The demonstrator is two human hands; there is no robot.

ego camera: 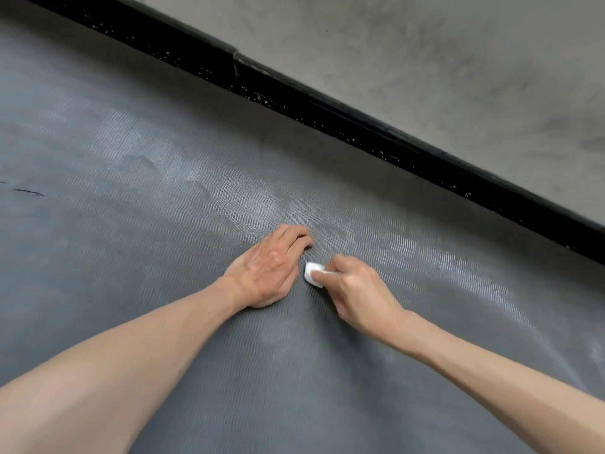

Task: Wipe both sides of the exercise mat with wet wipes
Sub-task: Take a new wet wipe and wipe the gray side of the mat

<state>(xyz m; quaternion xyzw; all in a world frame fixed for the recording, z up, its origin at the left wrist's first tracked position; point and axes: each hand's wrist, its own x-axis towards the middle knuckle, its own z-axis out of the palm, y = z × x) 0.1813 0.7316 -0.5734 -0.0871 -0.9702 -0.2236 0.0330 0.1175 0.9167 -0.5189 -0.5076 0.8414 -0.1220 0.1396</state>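
Your exercise mat [163, 224] lies spread flat beneath you, grey with a fine wavy rib, filling most of the view; its far edge runs along a black skirting board [327, 106] at the foot of a grey wall [458, 60]. Your right hand [357, 290] pinches a small folded white wet wipe [312, 273], fingers curled round it, pressing it to the mat near the middle; your left hand [268, 267] rests palm-down just beside it, fingertips bent, holding nothing; pale shiny streaks show on the mat around both hands.
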